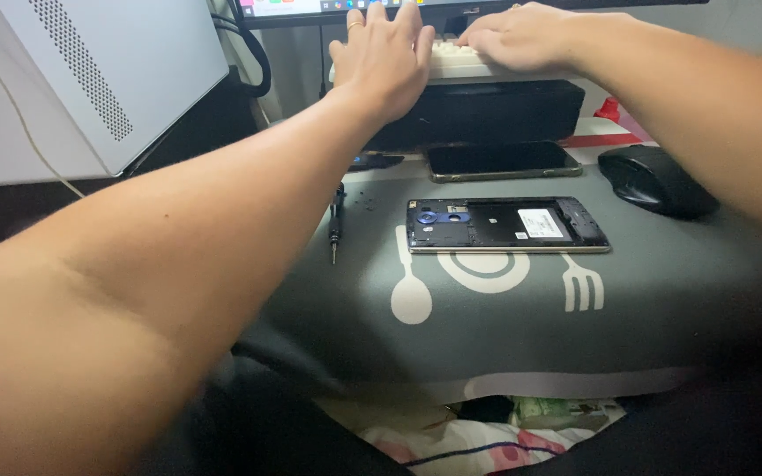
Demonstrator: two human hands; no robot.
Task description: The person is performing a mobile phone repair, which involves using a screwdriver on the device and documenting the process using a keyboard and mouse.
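Both my arms reach forward over the grey mat (504, 326). My left hand (385, 53) lies flat with fingers spread on the left end of a pale keyboard (456, 62), and my right hand (522, 35) rests palm down on the same keyboard. Neither hand holds anything. On the mat lies an opened phone body (506, 225), back cover off, dark insides and a white label showing. A small black screwdriver (335, 220) lies to its left. Behind it rests a dark phone panel (503, 160).
A black mouse (654, 181) sits at the right. A black bar-shaped box (478, 113) stands under the keyboard. A white computer case (108, 70) is at the left, with black cables beside it. A monitor edge shows at the top. Patterned fabric lies below the mat.
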